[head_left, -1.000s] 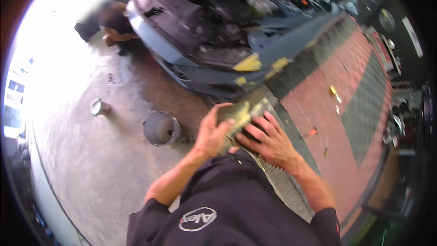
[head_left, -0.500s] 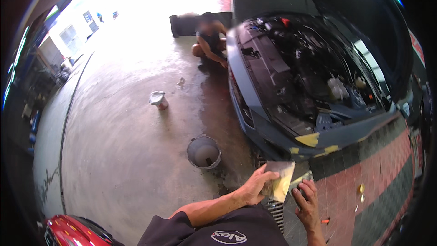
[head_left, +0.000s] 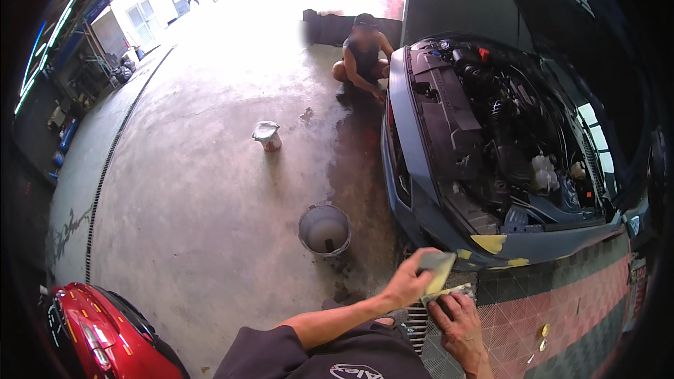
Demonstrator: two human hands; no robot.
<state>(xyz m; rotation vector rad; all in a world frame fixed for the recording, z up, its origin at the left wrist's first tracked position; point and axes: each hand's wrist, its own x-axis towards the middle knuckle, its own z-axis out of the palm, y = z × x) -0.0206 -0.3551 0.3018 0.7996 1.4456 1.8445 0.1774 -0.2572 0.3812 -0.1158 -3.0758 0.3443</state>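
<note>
My left hand (head_left: 408, 285) grips a flat, square body filler spreader (head_left: 441, 264) with yellow paste smeared on its face. The spreader is tilted, its lower edge close to a second small plate (head_left: 460, 290), also streaked yellow. My right hand (head_left: 458, 323) is closed around that plate; its exact kind is partly hidden by the fingers. Whether the two tools touch, I cannot tell. Just beyond my hands is the corner of a blue-grey car (head_left: 554, 253), its hood raised. Several yellow filler patches (head_left: 489, 243) mark its fender.
A dark bucket (head_left: 325, 230) stands on the wet concrete floor, with a lidded paint can (head_left: 267, 137) farther off. A co-worker (head_left: 364, 52) squats at the car's front. A red vehicle (head_left: 98, 337) is at lower left. Small round items (head_left: 545, 330) lie on the checkered tiles.
My view has turned, shifting the car and buckets. The spreader in my left hand has tilted and come closer to the plate in my right hand. Both grips persist.
</note>
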